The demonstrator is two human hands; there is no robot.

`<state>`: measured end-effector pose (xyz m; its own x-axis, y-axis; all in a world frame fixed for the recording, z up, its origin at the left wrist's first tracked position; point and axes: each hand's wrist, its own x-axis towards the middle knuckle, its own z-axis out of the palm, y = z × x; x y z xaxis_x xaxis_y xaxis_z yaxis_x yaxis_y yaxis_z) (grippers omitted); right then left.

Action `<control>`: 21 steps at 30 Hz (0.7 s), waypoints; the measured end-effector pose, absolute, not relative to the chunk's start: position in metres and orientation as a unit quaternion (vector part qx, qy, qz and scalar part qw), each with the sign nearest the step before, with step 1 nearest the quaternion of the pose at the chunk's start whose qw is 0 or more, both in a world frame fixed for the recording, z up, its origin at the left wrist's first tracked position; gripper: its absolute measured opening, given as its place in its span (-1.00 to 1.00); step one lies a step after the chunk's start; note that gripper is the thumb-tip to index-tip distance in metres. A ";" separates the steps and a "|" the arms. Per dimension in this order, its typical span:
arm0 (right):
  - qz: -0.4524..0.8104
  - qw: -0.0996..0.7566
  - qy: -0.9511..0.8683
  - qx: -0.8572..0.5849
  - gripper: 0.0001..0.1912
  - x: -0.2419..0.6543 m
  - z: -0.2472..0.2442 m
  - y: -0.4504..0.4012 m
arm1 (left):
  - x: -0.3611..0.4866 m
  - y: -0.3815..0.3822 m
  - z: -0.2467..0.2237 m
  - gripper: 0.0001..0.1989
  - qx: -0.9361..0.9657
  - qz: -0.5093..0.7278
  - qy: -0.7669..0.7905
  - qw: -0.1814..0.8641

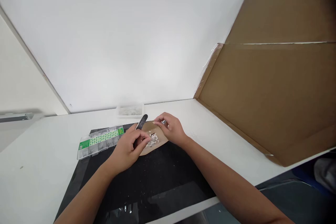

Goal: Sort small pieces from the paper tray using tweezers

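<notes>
My left hand [131, 147] is closed around a dark, flat stick [142, 121] with a rounded end, which points up and away. Its thumb and forefinger come together at the left side of a tan sheet [148, 151]. Small white pieces [154, 139] lie in a loose pile on this sheet. Over the sheet's right side, my right hand [170, 128] has its fingers curled in a pinch. Something small and shiny shows near those fingers, too small to name. Under the sheet is a black mat [157, 178].
A clear compartment box with a green label [101, 141] lies at the mat's left. Behind the mat, a translucent tray [130, 111] stands near the white wall. Large cardboard panels [267, 94] rise at the right. The white table's front edge runs below the mat.
</notes>
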<state>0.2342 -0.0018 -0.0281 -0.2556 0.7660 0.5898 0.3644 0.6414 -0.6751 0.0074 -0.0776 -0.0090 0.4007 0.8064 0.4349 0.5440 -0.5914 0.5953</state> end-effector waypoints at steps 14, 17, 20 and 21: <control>0.117 0.483 -0.794 -0.349 -0.82 0.240 -0.037 0.008 | 0.010 -0.085 -0.016 -0.72 0.918 0.255 0.294 0.078; 0.110 0.475 -0.797 -0.357 -0.81 0.242 -0.041 0.012 | 0.012 -0.084 -0.020 -0.68 0.921 0.241 0.294 0.079; 0.099 0.462 -0.806 -0.356 -0.82 0.244 -0.043 0.013 | 0.013 -0.083 -0.022 -0.71 0.923 0.229 0.298 0.076; 0.097 0.458 -0.809 -0.355 -0.83 0.244 -0.043 0.013 | 0.013 -0.083 -0.023 -0.71 0.924 0.223 0.301 0.071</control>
